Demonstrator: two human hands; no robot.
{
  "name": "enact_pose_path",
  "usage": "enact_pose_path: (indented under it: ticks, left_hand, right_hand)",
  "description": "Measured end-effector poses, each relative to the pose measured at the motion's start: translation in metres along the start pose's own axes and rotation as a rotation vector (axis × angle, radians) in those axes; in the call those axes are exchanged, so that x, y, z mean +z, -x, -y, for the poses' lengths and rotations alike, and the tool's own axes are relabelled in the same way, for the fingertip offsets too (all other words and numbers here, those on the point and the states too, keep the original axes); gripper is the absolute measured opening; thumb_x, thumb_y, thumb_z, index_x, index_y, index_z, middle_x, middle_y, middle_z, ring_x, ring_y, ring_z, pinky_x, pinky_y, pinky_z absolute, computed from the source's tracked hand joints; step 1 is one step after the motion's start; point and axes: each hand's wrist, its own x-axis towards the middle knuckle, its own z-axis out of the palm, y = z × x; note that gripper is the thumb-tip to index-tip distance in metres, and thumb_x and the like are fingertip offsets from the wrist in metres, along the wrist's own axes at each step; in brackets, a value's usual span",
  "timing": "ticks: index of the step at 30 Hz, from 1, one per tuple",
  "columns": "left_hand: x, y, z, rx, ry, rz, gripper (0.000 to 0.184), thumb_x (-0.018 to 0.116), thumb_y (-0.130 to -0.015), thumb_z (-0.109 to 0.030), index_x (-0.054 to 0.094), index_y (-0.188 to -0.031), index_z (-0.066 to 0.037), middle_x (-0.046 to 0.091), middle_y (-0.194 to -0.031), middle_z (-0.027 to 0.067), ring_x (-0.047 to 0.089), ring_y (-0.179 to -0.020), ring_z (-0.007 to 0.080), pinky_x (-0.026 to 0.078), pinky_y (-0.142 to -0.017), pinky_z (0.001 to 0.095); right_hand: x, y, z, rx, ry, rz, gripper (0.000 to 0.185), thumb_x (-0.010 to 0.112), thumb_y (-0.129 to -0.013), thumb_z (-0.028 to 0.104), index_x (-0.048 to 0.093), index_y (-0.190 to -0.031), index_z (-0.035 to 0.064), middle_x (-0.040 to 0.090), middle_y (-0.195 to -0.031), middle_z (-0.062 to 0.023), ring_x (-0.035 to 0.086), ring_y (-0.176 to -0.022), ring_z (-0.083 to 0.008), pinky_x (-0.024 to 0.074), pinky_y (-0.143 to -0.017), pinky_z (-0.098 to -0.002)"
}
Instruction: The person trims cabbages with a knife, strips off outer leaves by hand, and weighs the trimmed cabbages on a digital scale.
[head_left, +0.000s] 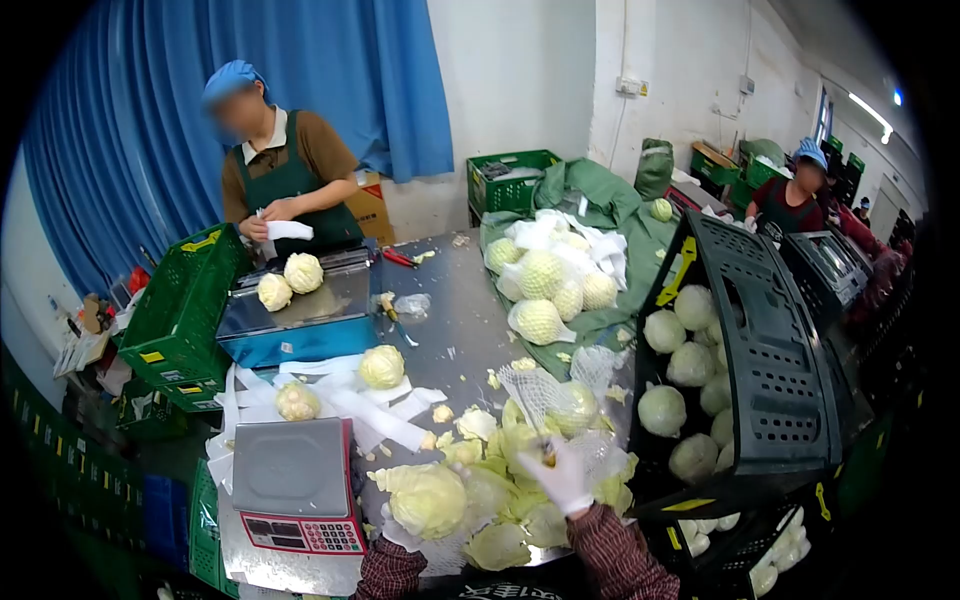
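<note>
My left hand (400, 532), in a white glove, is mostly hidden behind a large pale-green cabbage (428, 500) and steadies it at the near edge of the table. My right hand (562, 478), also gloved, is to the right of that cabbage, over a pile of loose leaves (497, 545). Its fingers are closed around a small brownish thing that I cannot make out. Just beyond the right hand lie a cabbage (572, 408) and crumpled white mesh netting (535, 392).
A scale (290, 470) stands left. Beyond it are trimmed heads (381, 367) on white strips. Netted heads (541, 275) rest on green cloth (590, 345). A tilted dark crate (775, 380) with cabbages flanks the right. A co-worker (290, 170) stands behind another scale (290, 330).
</note>
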Motion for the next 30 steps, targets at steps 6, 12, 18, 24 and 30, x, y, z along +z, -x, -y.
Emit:
enact_pose_path:
  ticks: [6, 12, 18, 24, 30]
  left_hand:
    - [0.032, -0.016, -0.044, 0.141, -0.891, 0.098, 0.122, 0.092, -0.047, -0.022, 0.023, -0.146, -0.005, 0.02, -0.153, 0.0132, 0.02, -0.141, 0.0248, 0.019, -0.114, 0.0389]
    - [0.008, -0.001, 0.004, -0.098, -0.308, -0.087, 0.107, 0.082, -0.063, -0.007, 0.015, -0.148, -0.005, 0.023, -0.151, 0.0116, 0.023, -0.139, 0.025, 0.022, -0.113, 0.0394]
    - [-0.026, 0.002, 0.024, -0.155, -0.437, -0.179, 0.093, 0.079, -0.066, -0.002, 0.024, -0.14, -0.003, 0.04, -0.139, 0.0142, 0.047, -0.123, 0.0256, 0.043, -0.101, 0.0353]
    - [-0.034, 0.001, 0.053, 0.201, -1.273, -0.346, 0.1, 0.087, -0.059, -0.023, 0.028, -0.137, -0.001, 0.046, -0.128, 0.0183, 0.05, -0.118, 0.0274, 0.044, -0.099, 0.0365]
    - [-0.067, 0.005, 0.073, 0.058, -1.762, -0.237, 0.104, 0.087, -0.055, -0.024, 0.029, -0.137, 0.0, 0.039, -0.132, 0.023, 0.039, -0.125, 0.0363, 0.035, -0.105, 0.0407]
  right_hand:
    - [0.043, 0.045, 0.016, 0.689, -1.218, 0.686, 0.033, 0.044, -0.098, 0.032, 0.051, -0.118, 0.0077, 0.063, -0.081, -0.0019, 0.047, -0.05, -0.0064, 0.0301, -0.039, -0.0221]
    - [0.032, 0.034, -0.033, 0.36, -1.054, 0.686, 0.064, 0.072, -0.079, 0.015, 0.042, -0.135, 0.0087, 0.063, -0.095, -0.0049, 0.058, -0.068, -0.0125, 0.0446, -0.055, -0.0236]
    - [0.0, 0.049, -0.021, -0.106, -0.202, 0.246, 0.068, 0.074, -0.079, 0.027, 0.043, -0.136, 0.0044, 0.056, -0.128, -0.0129, 0.056, -0.114, -0.0254, 0.0455, -0.09, -0.033]
    - [0.021, 0.097, -0.037, -0.05, 0.027, 0.048, 0.035, 0.065, -0.086, 0.021, 0.061, -0.117, 0.0059, 0.066, -0.079, -0.0128, 0.065, -0.07, -0.0245, 0.05, -0.063, -0.0328]
    - [0.037, 0.106, -0.051, -0.128, 0.225, 0.087, 0.039, 0.063, -0.087, 0.024, 0.058, -0.122, 0.0068, 0.066, -0.084, -0.0144, 0.065, -0.072, -0.0285, 0.0508, -0.064, -0.0359]
